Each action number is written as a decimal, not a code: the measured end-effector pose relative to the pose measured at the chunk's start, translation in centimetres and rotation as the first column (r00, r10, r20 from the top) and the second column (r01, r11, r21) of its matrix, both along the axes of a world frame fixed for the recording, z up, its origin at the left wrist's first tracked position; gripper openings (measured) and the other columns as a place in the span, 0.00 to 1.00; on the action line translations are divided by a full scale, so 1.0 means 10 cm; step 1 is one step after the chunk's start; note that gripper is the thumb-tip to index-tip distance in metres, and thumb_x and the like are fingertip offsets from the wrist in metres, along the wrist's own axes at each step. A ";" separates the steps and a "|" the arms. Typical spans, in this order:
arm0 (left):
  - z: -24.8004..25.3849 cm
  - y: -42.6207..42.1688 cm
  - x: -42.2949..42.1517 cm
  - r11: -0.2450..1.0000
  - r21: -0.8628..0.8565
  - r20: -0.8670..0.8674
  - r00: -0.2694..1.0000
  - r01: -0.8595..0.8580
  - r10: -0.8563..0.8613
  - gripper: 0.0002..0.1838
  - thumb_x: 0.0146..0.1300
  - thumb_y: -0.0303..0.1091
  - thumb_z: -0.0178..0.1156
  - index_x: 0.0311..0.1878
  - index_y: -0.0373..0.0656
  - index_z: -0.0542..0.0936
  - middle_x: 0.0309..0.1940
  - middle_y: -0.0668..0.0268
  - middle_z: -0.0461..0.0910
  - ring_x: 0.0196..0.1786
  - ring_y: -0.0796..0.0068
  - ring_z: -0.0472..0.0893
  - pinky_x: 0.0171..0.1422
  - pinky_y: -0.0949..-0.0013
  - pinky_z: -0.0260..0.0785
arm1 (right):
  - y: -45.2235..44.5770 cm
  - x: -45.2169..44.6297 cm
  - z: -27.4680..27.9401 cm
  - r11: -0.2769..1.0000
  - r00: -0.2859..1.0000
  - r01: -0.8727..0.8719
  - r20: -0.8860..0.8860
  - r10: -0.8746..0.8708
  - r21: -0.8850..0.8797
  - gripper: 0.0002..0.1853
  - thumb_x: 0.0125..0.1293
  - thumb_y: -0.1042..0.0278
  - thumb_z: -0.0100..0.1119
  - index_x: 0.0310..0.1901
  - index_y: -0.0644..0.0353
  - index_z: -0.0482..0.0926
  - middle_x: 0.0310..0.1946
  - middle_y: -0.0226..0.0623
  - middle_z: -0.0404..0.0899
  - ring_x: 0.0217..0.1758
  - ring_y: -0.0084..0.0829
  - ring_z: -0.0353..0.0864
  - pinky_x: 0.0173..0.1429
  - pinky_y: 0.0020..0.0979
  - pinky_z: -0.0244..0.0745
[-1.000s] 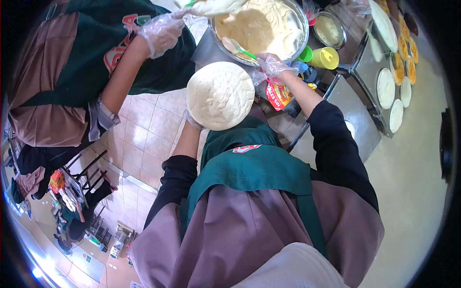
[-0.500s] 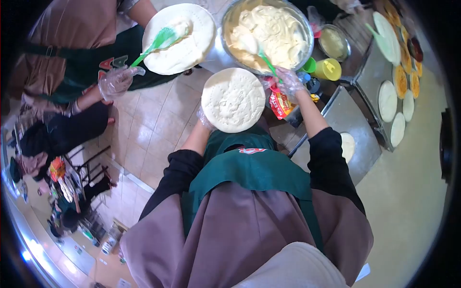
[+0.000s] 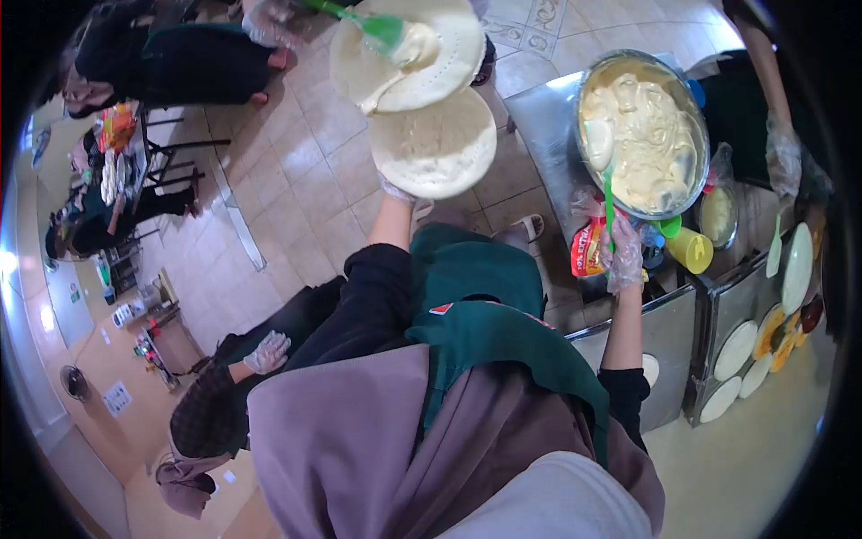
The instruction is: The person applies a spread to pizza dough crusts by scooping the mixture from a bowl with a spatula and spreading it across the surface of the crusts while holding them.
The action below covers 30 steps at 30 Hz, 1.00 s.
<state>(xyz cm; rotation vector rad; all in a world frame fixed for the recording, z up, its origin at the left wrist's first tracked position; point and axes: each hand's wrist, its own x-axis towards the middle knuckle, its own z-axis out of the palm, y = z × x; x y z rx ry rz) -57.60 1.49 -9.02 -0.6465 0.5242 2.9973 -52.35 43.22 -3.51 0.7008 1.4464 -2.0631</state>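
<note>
On my gloved left hand (image 3: pixel 399 190) rests a round flat dough base (image 3: pixel 435 153), its surface dimpled; my fingers are mostly hidden beneath it. My gloved right hand (image 3: pixel 623 258) is closed on the green handle of a spatula (image 3: pixel 609 199). The cream-coated spatula head lies at the left inner side of a big metal bowl (image 3: pixel 706 135) of pale yellow cream (image 3: pixel 648 121). Above my base, and partly overlapping it in view, is another person's dough base (image 3: pixel 462 45). A second green spatula (image 3: pixel 382 34) with cream touches that one.
The bowl stands on a metal table (image 3: pixel 548 112). Near my right hand are a red packet (image 3: pixel 588 247) and a yellow cup (image 3: pixel 690 249). Several round bases lie on metal trays (image 3: pixel 669 346) at the right. Gloved co-workers' hands (image 3: pixel 784 157) show at the right and behind me on the left (image 3: pixel 268 352).
My view has turned, so the bowl now sits further right. The other person's base now overlaps mine in view. Another person has come into view behind me. My hands keep their holds.
</note>
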 end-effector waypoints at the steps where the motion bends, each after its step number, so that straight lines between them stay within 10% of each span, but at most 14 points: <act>1: -0.04 -0.18 0.00 0.999 -0.019 -0.003 1.000 -0.031 0.030 0.28 0.69 0.52 0.37 0.65 0.46 0.66 0.61 0.57 0.70 0.60 0.57 0.72 0.63 0.48 0.66 | -0.12 0.04 0.04 1.000 1.000 0.020 -0.006 -0.020 -0.004 0.18 0.70 0.59 0.49 0.59 0.53 0.68 0.19 0.21 0.67 0.11 0.14 0.58 0.13 0.17 0.52; 19: 0.23 -1.60 -0.78 0.906 0.301 -0.150 0.953 0.298 -0.263 0.27 0.68 0.52 0.39 0.61 0.43 0.70 0.56 0.56 0.74 0.55 0.55 0.76 0.57 0.48 0.71 | -3.53 0.66 1.26 0.988 0.995 0.103 0.031 -0.100 -0.114 0.23 0.69 0.61 0.50 0.62 0.59 0.65 0.20 0.26 0.66 0.11 0.15 0.57 0.13 0.19 0.51; 25: -0.04 -1.10 -0.96 0.882 0.259 -0.155 0.918 0.395 -0.365 0.26 0.69 0.51 0.41 0.62 0.43 0.68 0.57 0.59 0.73 0.56 0.59 0.75 0.58 0.53 0.71 | -3.78 0.25 1.23 0.981 0.996 0.081 -0.010 -0.084 -0.178 0.21 0.70 0.62 0.49 0.62 0.58 0.65 0.22 0.27 0.66 0.13 0.15 0.58 0.14 0.18 0.52; 28: -0.02 -0.87 -1.01 0.895 -0.293 -0.319 0.848 0.337 -0.423 0.27 0.68 0.51 0.42 0.64 0.45 0.65 0.58 0.58 0.72 0.59 0.60 0.73 0.63 0.53 0.67 | -3.71 0.07 1.25 0.988 0.992 0.123 0.010 -0.123 -0.094 0.20 0.71 0.63 0.48 0.62 0.56 0.66 0.23 0.26 0.67 0.14 0.14 0.59 0.15 0.17 0.54; 30: 0.00 -0.72 -1.05 0.918 -0.065 -0.293 0.872 0.391 -0.392 0.26 0.69 0.50 0.41 0.64 0.45 0.64 0.58 0.59 0.71 0.59 0.61 0.74 0.63 0.54 0.68 | -3.62 0.04 1.25 0.981 0.988 0.150 -0.011 -0.152 -0.119 0.19 0.71 0.62 0.48 0.61 0.56 0.67 0.23 0.26 0.67 0.14 0.14 0.59 0.15 0.17 0.54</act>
